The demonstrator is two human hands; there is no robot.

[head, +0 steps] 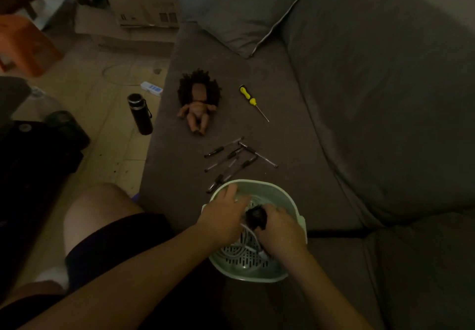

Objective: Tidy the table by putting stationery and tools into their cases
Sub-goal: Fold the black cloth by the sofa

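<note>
A pale green basket (272, 193) with a slotted floor and a rounded rim is set on the seat of a grey sofa (359, 149), directly in front of the person. The 2 hands are held inside it. A small black object (254, 218), dark and lumpy, is clasped by the curled fingers of the right hand (280, 228); in the dim light it can only be guessed at, perhaps a plug or adapter. The left hand (223, 215) is laid just beside it with the fingers spread and fairly straight, and nothing is gripped by it. A white cable (243, 246) is coiled on the basket floor beneath the hands.

Beyond the basket's far rim, a loose scatter of pens (231, 158) is spread on the sofa seat: slim dark barrels with paler tips, lying at crossed angles, the nearest just beside the rim. Further off, a screwdriver (253, 102) with a yellow and black handle and a thin metal shaft is laid apart from the pens. A small doll (196, 108) with dark curly hair is laid on its back to the left of the screwdriver. A grey cushion (244, 8) is propped at the sofa's far end. On the tiled floor to the left, a black flask (140, 113) is stood upright, with a white power strip (151, 88) behind it
</note>
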